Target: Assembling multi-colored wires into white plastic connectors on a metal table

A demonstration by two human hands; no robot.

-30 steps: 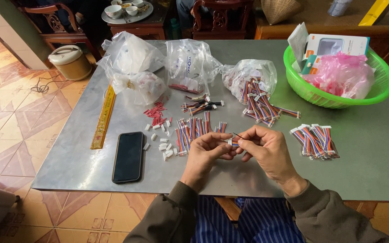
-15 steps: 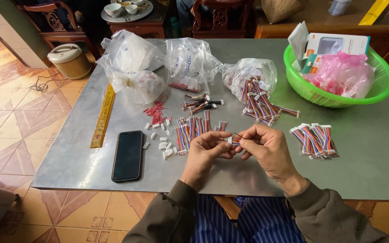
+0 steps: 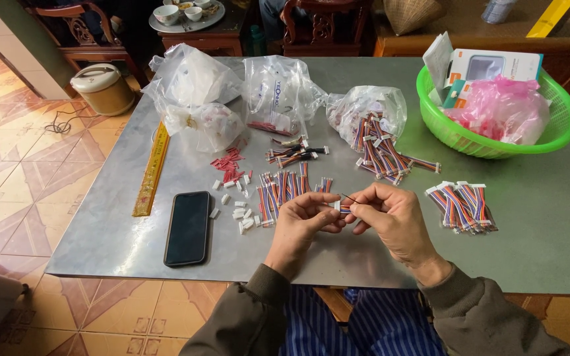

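Head view: a grey metal worktop [image 3: 536,224] seen from above, both hands meeting near its front edge.
Left hand [image 3: 300,224]: fingers pinched closed on the white plug end of a small multicoloured wire lead [image 3: 343,206].
Right hand [image 3: 394,221]: fingertips closed on the same lead from the other side, a thin dark wire strand sticking up just above the thumbs.
Lead position: held just above the worktop, between the two hands, in front of a spread row of striped wire leads [image 3: 285,188].
Finished bundle: a bundle of similar leads [image 3: 462,206] lies right of the right hand.
Packages, rear row: three crumpled clear plastic bags [image 3: 278,92], the right-hand one spilling leads.
Basket: a round green plastic basket [image 3: 555,128] at the far right holds a pink plastic bag [image 3: 503,109] and a white carton with orange corners [image 3: 496,66].
Loose parts: red pieces [image 3: 231,165] and white connector housings [image 3: 242,214].
Left side: black phone [image 3: 188,227], yellow ruler [image 3: 152,168].
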